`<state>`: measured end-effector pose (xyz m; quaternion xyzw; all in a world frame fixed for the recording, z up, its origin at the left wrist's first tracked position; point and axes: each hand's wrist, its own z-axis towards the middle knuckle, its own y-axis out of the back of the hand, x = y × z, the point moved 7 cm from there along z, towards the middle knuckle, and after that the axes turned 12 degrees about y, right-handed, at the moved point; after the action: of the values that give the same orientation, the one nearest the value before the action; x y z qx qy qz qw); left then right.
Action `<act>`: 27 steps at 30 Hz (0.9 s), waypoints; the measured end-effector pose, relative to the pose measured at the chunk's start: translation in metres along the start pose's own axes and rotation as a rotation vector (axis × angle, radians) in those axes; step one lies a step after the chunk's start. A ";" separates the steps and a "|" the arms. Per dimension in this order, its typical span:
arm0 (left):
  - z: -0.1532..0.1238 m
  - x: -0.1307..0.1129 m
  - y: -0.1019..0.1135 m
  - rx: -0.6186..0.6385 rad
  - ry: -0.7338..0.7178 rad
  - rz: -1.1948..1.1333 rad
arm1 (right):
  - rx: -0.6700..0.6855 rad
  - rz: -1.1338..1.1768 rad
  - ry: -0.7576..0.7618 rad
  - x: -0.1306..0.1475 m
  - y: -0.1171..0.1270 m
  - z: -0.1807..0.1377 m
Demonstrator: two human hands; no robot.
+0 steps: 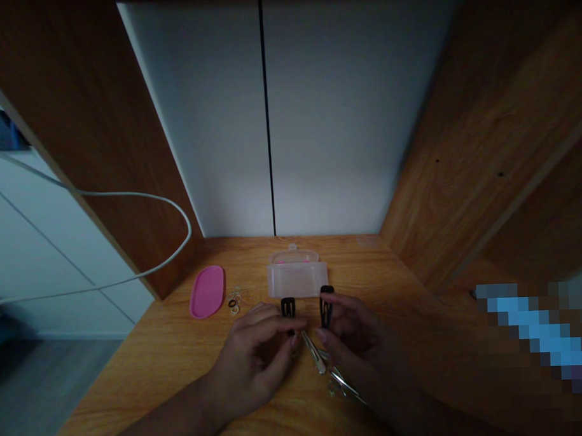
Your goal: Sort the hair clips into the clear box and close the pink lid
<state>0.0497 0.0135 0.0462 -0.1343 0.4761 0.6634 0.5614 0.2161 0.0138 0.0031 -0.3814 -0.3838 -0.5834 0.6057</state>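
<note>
Between the thumb and fingers of my left hand (257, 353) is a black snap hair clip (288, 306), held upright. A second black hair clip (327, 312) stands upright in the pinch of my right hand (360, 349). The two clips are apart, side by side over the wooden desk. Below and between my hands lie several silvery metal hair clips (315, 354), partly hidden by my right hand. Just beyond the clips stands a clear plastic box (297, 281) with its lid tipped back.
Left of the box lies a pink oval lid or tray (207, 292), with several small hair ties (235, 302) beside it. A white cable (189, 228) loops in from the left. Wooden side panels (460, 148) and a pale back panel (335, 115) enclose the desk (162, 362).
</note>
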 end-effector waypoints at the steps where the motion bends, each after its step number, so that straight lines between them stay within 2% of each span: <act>1: -0.001 0.001 0.000 0.002 0.006 0.000 | 0.001 0.003 -0.005 -0.001 0.000 0.000; 6: -0.004 0.008 0.001 -0.023 0.080 0.015 | 0.029 0.048 -0.027 -0.003 -0.004 0.000; 13: -0.004 0.005 0.002 -0.049 0.072 0.019 | 0.037 0.041 -0.027 -0.001 -0.004 0.000; 27: -0.006 0.012 -0.003 0.010 0.120 -0.009 | 0.078 0.034 -0.037 -0.001 -0.005 -0.001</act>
<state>0.0463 0.0157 0.0335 -0.1733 0.5117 0.6493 0.5354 0.2114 0.0128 0.0019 -0.3748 -0.4107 -0.5504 0.6228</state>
